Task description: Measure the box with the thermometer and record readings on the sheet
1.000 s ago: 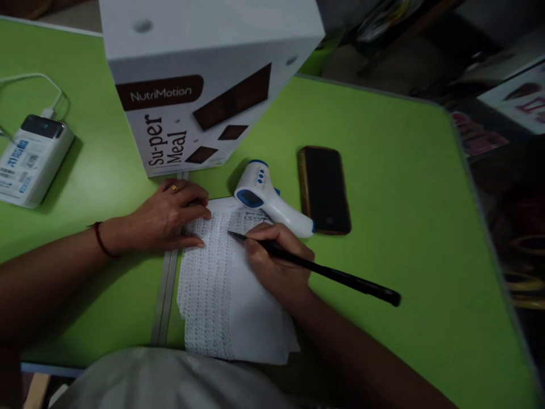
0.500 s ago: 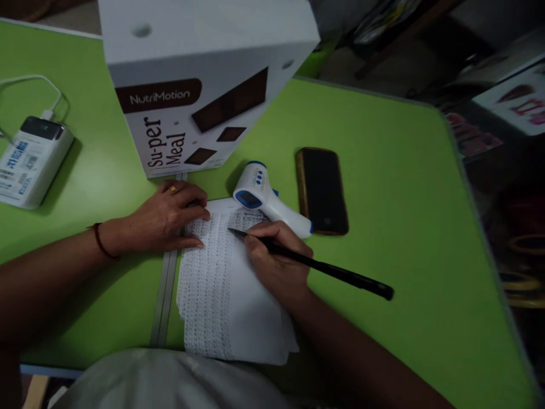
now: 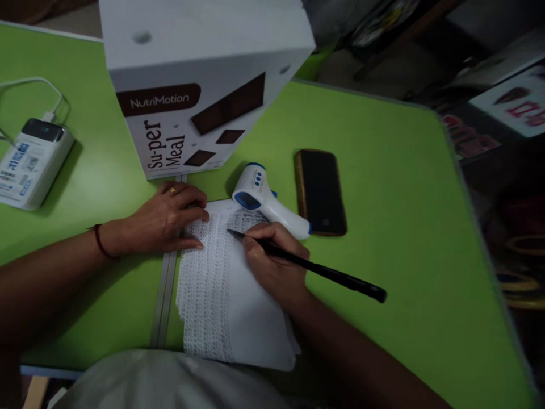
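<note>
A stack of paper sheets [image 3: 251, 318] lies before me, its left part covered in rows of small handwriting and its right part blank. My right hand [image 3: 276, 255] grips a long black pen [image 3: 336, 275], whose tip meets the top sheet at the border of the writing. My left hand [image 3: 170, 218], with a gold ring, rests with fingers apart across the upper left edge of the paper. Over the paper's top edge lies a white and blue infrared thermometer [image 3: 276, 210], just beyond my right hand, which hides a little of its handle.
A tall white NutriMotion box [image 3: 166, 133] stands behind the paper. A smartphone [image 3: 321, 190] lies right of the thermometer. At the far left is a white power bank [image 3: 36, 165] with a plugged-in cable [image 3: 55, 91]. The green table [image 3: 404, 227] has a metal seam [image 3: 164, 307].
The pen's rear end has shifted slightly left and down, with my right hand moving a little left. My left hand stays in place.
</note>
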`<action>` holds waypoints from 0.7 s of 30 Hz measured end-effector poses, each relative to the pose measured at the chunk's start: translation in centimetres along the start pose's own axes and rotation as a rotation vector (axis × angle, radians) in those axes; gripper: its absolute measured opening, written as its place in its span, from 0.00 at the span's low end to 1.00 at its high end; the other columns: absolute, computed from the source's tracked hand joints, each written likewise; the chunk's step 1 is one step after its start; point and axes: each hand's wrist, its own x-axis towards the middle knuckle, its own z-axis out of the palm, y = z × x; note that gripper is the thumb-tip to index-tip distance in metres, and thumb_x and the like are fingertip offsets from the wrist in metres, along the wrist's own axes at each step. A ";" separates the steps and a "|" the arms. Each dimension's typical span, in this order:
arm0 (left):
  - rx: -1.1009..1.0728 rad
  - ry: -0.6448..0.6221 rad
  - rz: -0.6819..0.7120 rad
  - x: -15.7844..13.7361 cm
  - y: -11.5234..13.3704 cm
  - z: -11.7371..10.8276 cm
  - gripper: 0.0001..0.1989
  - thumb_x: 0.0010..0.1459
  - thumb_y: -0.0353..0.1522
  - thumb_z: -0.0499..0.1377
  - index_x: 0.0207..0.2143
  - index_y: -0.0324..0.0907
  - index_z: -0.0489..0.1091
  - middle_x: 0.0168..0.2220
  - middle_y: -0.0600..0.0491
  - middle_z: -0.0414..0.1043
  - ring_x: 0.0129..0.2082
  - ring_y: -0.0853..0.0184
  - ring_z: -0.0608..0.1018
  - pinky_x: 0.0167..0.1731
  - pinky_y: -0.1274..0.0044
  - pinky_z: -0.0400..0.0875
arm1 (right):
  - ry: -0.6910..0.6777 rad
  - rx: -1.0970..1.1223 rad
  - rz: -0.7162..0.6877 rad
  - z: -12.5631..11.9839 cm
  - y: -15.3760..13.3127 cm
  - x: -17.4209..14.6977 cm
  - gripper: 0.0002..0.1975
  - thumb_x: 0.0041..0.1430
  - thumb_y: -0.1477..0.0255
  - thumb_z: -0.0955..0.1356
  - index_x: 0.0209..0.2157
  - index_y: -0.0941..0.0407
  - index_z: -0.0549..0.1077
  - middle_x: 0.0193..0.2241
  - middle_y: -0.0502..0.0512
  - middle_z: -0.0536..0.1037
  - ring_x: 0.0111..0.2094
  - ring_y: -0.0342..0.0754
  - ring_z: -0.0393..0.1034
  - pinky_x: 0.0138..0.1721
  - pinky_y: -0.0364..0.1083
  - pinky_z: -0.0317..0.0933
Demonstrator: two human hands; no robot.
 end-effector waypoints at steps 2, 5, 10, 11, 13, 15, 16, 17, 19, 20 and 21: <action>0.003 0.003 0.001 0.0 0.0 0.0 0.26 0.64 0.53 0.54 0.48 0.41 0.72 0.51 0.42 0.71 0.50 0.54 0.72 0.51 0.63 0.63 | 0.003 0.001 0.004 0.0 0.1 0.0 0.07 0.50 0.77 0.67 0.23 0.52 0.67 0.20 0.44 0.72 0.22 0.42 0.67 0.24 0.44 0.65; 0.002 0.013 0.010 0.0 0.0 0.0 0.26 0.64 0.53 0.54 0.48 0.41 0.72 0.51 0.42 0.72 0.49 0.54 0.73 0.51 0.63 0.64 | 0.020 0.001 -0.004 0.1 0.1 0.0 0.07 0.50 0.78 0.67 0.23 0.52 0.67 0.20 0.44 0.72 0.22 0.42 0.67 0.25 0.44 0.66; -0.005 0.005 0.001 0.0 0.0 0.0 0.26 0.64 0.53 0.54 0.48 0.41 0.72 0.51 0.42 0.72 0.49 0.54 0.73 0.52 0.63 0.63 | 0.022 -0.004 -0.030 0.1 0.0 0.0 0.08 0.50 0.79 0.67 0.23 0.52 0.67 0.20 0.43 0.71 0.21 0.41 0.66 0.24 0.43 0.65; -0.007 0.006 0.001 0.0 0.1 0.0 0.26 0.64 0.53 0.55 0.47 0.41 0.72 0.51 0.42 0.72 0.49 0.54 0.73 0.52 0.63 0.63 | 0.027 -0.004 -0.030 0.0 0.0 0.0 0.08 0.50 0.79 0.66 0.23 0.52 0.67 0.19 0.43 0.71 0.21 0.41 0.66 0.23 0.43 0.64; -0.010 0.009 -0.001 0.0 0.1 0.0 0.26 0.64 0.53 0.55 0.47 0.41 0.72 0.51 0.42 0.72 0.50 0.54 0.73 0.52 0.63 0.63 | 0.036 0.000 -0.035 0.0 0.1 0.0 0.08 0.50 0.80 0.66 0.24 0.52 0.68 0.19 0.43 0.70 0.21 0.41 0.65 0.23 0.42 0.63; -0.009 0.009 -0.002 0.0 0.1 0.0 0.26 0.64 0.53 0.55 0.47 0.41 0.72 0.51 0.42 0.72 0.50 0.54 0.73 0.51 0.63 0.63 | 0.033 0.011 -0.038 0.0 0.2 -0.1 0.08 0.50 0.80 0.67 0.24 0.52 0.67 0.20 0.43 0.71 0.22 0.41 0.66 0.24 0.42 0.64; -0.007 0.011 -0.001 0.0 0.1 0.0 0.26 0.64 0.53 0.55 0.47 0.41 0.72 0.51 0.42 0.72 0.50 0.54 0.73 0.51 0.63 0.63 | 0.028 0.021 -0.040 0.0 0.3 -0.2 0.08 0.50 0.80 0.67 0.23 0.52 0.67 0.20 0.43 0.71 0.22 0.41 0.66 0.24 0.43 0.64; -0.005 0.016 0.002 0.0 0.1 0.0 0.26 0.64 0.53 0.54 0.47 0.41 0.72 0.50 0.42 0.72 0.49 0.54 0.73 0.51 0.63 0.63 | 0.020 0.031 -0.041 0.0 0.5 -0.2 0.08 0.50 0.80 0.67 0.23 0.52 0.67 0.20 0.43 0.71 0.22 0.41 0.66 0.24 0.43 0.64; 0.000 0.023 0.011 0.0 0.1 0.0 0.26 0.64 0.53 0.54 0.47 0.40 0.72 0.50 0.42 0.72 0.49 0.54 0.73 0.50 0.63 0.63 | 0.004 0.050 -0.046 0.0 0.6 -0.3 0.08 0.50 0.80 0.67 0.24 0.52 0.68 0.20 0.43 0.72 0.22 0.41 0.67 0.24 0.43 0.63; 0.002 0.029 0.016 0.0 0.0 0.0 0.26 0.64 0.53 0.54 0.47 0.40 0.72 0.50 0.42 0.72 0.49 0.54 0.73 0.50 0.63 0.63 | -0.001 0.056 -0.051 0.0 0.7 -0.3 0.08 0.50 0.80 0.67 0.24 0.52 0.68 0.20 0.43 0.72 0.22 0.41 0.67 0.24 0.43 0.63; 0.003 0.031 0.018 0.0 0.0 0.1 0.26 0.64 0.53 0.55 0.47 0.40 0.72 0.50 0.42 0.72 0.49 0.54 0.73 0.50 0.63 0.63 | -0.005 0.054 -0.054 0.1 0.7 -0.3 0.07 0.50 0.79 0.67 0.24 0.52 0.69 0.20 0.43 0.73 0.22 0.41 0.67 0.24 0.43 0.63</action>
